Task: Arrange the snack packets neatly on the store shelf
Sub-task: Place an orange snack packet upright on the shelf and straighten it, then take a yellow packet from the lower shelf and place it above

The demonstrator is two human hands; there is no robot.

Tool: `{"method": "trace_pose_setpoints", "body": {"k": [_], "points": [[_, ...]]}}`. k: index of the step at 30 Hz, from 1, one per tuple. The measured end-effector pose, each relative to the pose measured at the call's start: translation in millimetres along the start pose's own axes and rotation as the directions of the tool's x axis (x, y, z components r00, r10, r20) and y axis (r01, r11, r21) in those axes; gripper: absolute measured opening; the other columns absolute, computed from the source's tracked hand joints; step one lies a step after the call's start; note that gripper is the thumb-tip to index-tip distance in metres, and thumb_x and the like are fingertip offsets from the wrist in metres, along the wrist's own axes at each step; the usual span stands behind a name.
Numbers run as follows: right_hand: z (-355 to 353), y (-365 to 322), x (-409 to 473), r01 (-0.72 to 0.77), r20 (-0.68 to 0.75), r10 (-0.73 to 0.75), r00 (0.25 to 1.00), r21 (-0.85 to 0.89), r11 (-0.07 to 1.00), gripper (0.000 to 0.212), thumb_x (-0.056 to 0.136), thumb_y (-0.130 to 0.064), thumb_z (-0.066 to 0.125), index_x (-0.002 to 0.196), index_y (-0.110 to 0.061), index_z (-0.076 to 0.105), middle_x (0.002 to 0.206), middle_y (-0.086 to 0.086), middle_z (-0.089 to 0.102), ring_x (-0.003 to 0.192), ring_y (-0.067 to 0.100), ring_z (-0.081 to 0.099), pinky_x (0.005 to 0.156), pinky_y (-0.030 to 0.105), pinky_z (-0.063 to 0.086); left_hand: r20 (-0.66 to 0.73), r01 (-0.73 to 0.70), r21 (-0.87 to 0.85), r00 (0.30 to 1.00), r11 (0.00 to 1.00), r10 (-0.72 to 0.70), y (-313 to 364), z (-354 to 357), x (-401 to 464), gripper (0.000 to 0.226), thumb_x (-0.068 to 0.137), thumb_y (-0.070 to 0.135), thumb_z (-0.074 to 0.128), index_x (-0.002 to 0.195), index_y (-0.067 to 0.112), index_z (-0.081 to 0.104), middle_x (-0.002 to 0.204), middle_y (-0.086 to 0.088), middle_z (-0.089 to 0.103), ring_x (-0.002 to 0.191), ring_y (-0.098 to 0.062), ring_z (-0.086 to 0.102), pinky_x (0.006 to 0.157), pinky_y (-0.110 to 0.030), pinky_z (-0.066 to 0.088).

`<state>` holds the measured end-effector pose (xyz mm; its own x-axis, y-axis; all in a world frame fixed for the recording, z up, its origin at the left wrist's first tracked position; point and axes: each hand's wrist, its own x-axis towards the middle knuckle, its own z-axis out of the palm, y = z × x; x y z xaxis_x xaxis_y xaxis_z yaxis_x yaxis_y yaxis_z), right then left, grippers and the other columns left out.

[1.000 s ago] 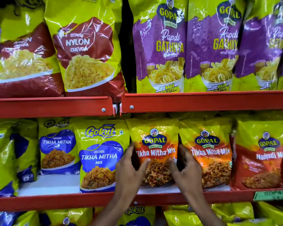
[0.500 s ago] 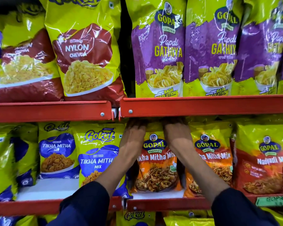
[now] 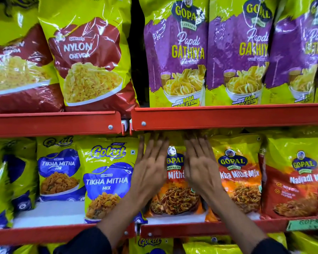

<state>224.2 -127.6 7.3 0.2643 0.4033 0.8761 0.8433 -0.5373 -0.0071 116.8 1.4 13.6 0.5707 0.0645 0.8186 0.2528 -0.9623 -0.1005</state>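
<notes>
An orange and yellow Gopal Tikha Mitha Mix packet [image 3: 174, 197] stands upright on the middle shelf [image 3: 191, 230]. My left hand [image 3: 151, 167] lies flat on its left front, fingers spread and pointing up toward the red rail above. On its right front, my right hand [image 3: 200, 165] lies the same way. Neither hand grips the packet, and both are motion-blurred. The hands hide most of the packet's label. A second Gopal Tikha Mitha Mix packet [image 3: 240, 180] stands touching it on the right.
A blue and yellow Gokul Tikha Mitha Mix packet [image 3: 106, 180] stands just left, with bare white shelf further left. A red Nadiyadi packet [image 3: 297, 180] is at right. The upper shelf rail [image 3: 228, 116] carries Nylon Chevda [image 3: 88, 61] and Papdi Gathiya [image 3: 178, 52] bags.
Both hands went from the packet's lower sides up to its top under the rail. Now they have slid down onto its front, fingers spread flat.
</notes>
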Motion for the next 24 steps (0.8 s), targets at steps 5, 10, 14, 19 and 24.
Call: {"method": "trace_pose_setpoints", "body": {"k": [5, 10, 14, 19, 24], "points": [[20, 1, -38, 0.081, 0.203, -0.074, 0.976, -0.026, 0.996, 0.062, 0.100, -0.031, 0.036, 0.157, -0.014, 0.019, 0.168, 0.005, 0.013, 0.156, 0.027, 0.005, 0.124, 0.055, 0.015, 0.163, 0.001, 0.054, 0.986, 0.999, -0.010, 8, 26, -44, 0.068, 0.097, 0.032, 0.041, 0.155, 0.010, 0.013, 0.166, -0.010, 0.009, 0.154, -0.030, 0.002, 0.121, -0.059, 0.006], [26, 5, -36, 0.068, 0.266, -0.051, 0.963, -0.055, 0.996, 0.062, 0.101, -0.033, 0.036, 0.157, -0.014, 0.018, 0.167, 0.006, 0.014, 0.156, 0.028, 0.007, 0.122, 0.059, 0.019, 0.214, -0.004, 0.082, 0.977, 0.997, -0.014, 5, 30, -42, 0.066, 0.100, 0.036, 0.037, 0.155, 0.010, 0.012, 0.166, -0.009, 0.011, 0.154, -0.026, 0.004, 0.123, -0.056, 0.002], [18, -6, -46, 0.027, 0.232, -0.013, 0.973, -0.059, 0.998, 0.066, 0.099, -0.032, 0.036, 0.158, -0.013, 0.012, 0.168, 0.010, 0.006, 0.156, 0.028, -0.003, 0.125, 0.057, 0.008, 0.226, 0.011, 0.056, 0.974, 0.998, -0.023, 5, 16, -56, 0.068, 0.099, 0.039, 0.037, 0.155, 0.011, 0.009, 0.166, -0.007, 0.005, 0.154, -0.023, -0.006, 0.123, -0.052, -0.010], [13, -32, -110, 0.137, 0.127, -0.144, 0.981, 0.062, 0.989, 0.066, 0.097, -0.026, 0.041, 0.156, -0.011, 0.015, 0.163, 0.010, 0.016, 0.156, 0.025, -0.005, 0.127, 0.048, -0.003, 0.214, 0.007, -0.029, 0.977, 1.000, 0.000, 4, -4, -125, 0.070, 0.097, 0.040, 0.044, 0.154, 0.008, 0.018, 0.164, -0.009, 0.010, 0.154, -0.026, -0.002, 0.125, -0.050, -0.004], [26, -47, -202, 0.290, 0.201, -0.348, 0.916, 0.269, 0.919, 0.056, 0.096, -0.014, 0.031, 0.152, -0.011, 0.024, 0.167, 0.004, 0.015, 0.155, 0.023, 0.011, 0.128, 0.041, 0.008, 0.232, -0.042, -0.265, 0.967, 0.963, 0.106, -11, -2, -237, 0.045, 0.094, 0.027, 0.053, 0.134, 0.005, 0.057, 0.150, -0.015, 0.047, 0.143, -0.030, 0.039, 0.118, -0.047, 0.032]]}}
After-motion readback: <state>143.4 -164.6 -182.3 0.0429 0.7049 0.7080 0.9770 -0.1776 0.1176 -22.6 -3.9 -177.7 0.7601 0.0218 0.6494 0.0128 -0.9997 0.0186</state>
